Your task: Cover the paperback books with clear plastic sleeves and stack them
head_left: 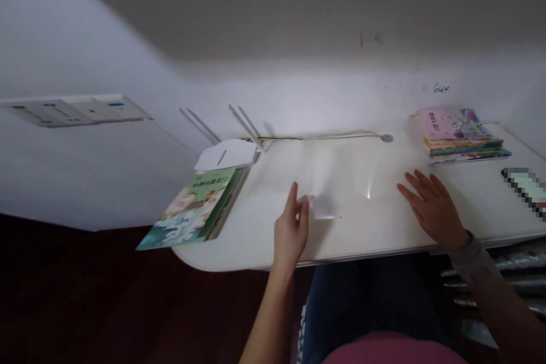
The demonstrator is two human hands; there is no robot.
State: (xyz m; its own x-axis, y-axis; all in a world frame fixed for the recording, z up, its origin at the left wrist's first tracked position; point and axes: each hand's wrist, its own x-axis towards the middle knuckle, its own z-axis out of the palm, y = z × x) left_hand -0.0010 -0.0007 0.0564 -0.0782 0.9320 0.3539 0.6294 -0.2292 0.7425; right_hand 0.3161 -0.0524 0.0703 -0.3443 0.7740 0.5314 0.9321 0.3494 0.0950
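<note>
Clock faces as seen in frame, 12 = wall side; clear sheet point(318, 173), looks like plastic film, lies mid-worktop point(239, 247), faint outline, glints toward its 3 o'clock side; full edges can't be made out.

Left hand point(292, 236) at the sheet's 7 o'clock; index finger extended toward 12, thumb close beside it, narrow gap; can't tell if the fingers pinch the film or just sit by it; right hand point(433, 210) at the sheet's 4 o'clock, fingers spread wide, nothing held; contact with the worktop not clear.

Around the worktop: white router point(228, 154) at 10, antennas up; green book point(191, 207) at 9, atop other books, just beside the router, overhanging the edge; cable point(324, 136) at 12, running along the wall to a round grommet point(387, 138) at 1; book stack point(463, 133) at 2, pink cover on top; pixelated device point(526, 187) at 3.
</note>
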